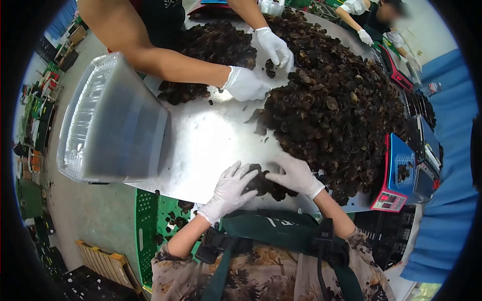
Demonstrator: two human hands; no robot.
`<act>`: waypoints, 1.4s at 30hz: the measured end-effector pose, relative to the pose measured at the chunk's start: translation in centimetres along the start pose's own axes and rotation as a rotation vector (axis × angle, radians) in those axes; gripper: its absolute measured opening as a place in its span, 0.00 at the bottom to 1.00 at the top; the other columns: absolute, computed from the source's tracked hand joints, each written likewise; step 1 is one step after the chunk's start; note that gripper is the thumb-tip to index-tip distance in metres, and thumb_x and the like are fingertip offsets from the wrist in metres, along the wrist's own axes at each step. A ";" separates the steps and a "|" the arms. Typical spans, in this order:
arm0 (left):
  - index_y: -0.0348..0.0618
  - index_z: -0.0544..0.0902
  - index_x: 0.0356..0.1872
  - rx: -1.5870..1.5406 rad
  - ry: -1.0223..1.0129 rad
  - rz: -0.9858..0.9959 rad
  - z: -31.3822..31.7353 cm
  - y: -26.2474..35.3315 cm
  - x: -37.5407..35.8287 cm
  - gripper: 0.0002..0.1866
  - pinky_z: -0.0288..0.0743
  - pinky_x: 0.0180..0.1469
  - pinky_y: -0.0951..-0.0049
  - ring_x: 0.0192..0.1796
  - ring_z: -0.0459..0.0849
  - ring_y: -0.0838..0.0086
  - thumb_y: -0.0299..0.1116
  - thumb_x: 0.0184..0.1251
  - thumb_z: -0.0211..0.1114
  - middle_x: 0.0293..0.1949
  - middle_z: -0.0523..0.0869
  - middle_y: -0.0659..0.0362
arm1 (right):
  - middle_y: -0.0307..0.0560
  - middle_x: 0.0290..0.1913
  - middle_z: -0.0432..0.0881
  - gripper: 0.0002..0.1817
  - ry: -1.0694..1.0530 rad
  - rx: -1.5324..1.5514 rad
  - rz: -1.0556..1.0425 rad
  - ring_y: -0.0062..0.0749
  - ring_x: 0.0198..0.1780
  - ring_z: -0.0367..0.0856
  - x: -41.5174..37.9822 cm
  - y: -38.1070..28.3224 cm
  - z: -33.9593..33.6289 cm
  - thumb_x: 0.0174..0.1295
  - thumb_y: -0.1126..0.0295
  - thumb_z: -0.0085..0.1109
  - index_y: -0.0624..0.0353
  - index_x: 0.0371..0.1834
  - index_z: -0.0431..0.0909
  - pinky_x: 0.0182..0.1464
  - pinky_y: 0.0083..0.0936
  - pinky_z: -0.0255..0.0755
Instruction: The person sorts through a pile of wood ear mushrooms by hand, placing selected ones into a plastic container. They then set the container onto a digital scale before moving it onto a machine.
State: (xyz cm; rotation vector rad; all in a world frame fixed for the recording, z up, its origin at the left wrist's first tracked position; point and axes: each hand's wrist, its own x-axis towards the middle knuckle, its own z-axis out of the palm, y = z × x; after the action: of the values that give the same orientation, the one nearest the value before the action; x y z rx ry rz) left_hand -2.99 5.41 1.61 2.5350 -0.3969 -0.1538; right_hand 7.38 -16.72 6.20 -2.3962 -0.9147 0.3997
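Between my two white-gloved hands lies a small heap of dark wood ear mushrooms, near the front edge of the metal table. My left hand is at the heap's left side, its fingers spread and its fingertips touching the mushrooms. On the other side, my right hand reaches over the heap with fingers stretched out and thumb apart. Neither hand shows anything gripped. Just beyond my right hand rises a large pile of wood ear mushrooms.
A tall stack of clear plastic trays stands at the table's left. Across from me, a co-worker's gloved hands handle mushrooms. A blue and red scale is at right. Below the edge sits a green crate with mushroom pieces.
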 end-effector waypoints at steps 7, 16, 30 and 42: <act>0.51 0.77 0.65 -0.082 -0.106 -0.018 -0.6 0.2 -1.5 0.29 0.59 0.73 0.53 0.72 0.65 0.44 0.49 0.65 0.65 0.70 0.71 0.47 | 0.47 0.49 0.82 0.18 0.397 -0.281 0.066 0.41 0.40 0.85 8.7 1.0 0.1 0.59 0.62 0.66 0.52 0.52 0.78 0.43 0.34 0.79; 0.50 0.83 0.57 -0.117 0.092 -0.061 -3.5 -1.4 -0.3 0.23 0.62 0.74 0.57 0.71 0.69 0.47 0.42 0.60 0.71 0.67 0.75 0.47 | 0.45 0.36 0.86 0.12 0.467 0.095 0.232 0.38 0.34 0.84 9.8 3.2 -0.8 0.64 0.67 0.60 0.53 0.49 0.84 0.39 0.32 0.76; 0.43 0.77 0.63 -0.110 0.275 -0.287 -4.2 -4.9 15.0 0.25 0.76 0.56 0.62 0.54 0.83 0.59 0.40 0.66 0.66 0.52 0.82 0.50 | 0.32 0.31 0.80 0.09 0.307 1.026 0.466 0.10 0.24 0.69 4.9 0.7 -1.5 0.72 0.67 0.59 0.59 0.47 0.83 0.25 0.11 0.60; 0.40 0.84 0.47 -0.345 0.252 -0.433 -6.6 -5.9 12.3 0.16 0.76 0.51 0.60 0.45 0.85 0.56 0.41 0.71 0.56 0.41 0.87 0.47 | 0.35 0.36 0.82 0.13 -0.029 0.909 0.479 0.14 0.34 0.77 2.0 -0.2 2.7 0.69 0.68 0.60 0.61 0.53 0.79 0.39 0.16 0.73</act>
State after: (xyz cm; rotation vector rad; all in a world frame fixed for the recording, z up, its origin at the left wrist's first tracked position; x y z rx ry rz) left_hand 11.39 9.74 3.57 2.2245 0.2615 -0.0556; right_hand 7.51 -14.18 4.01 -1.7103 -0.0724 0.8190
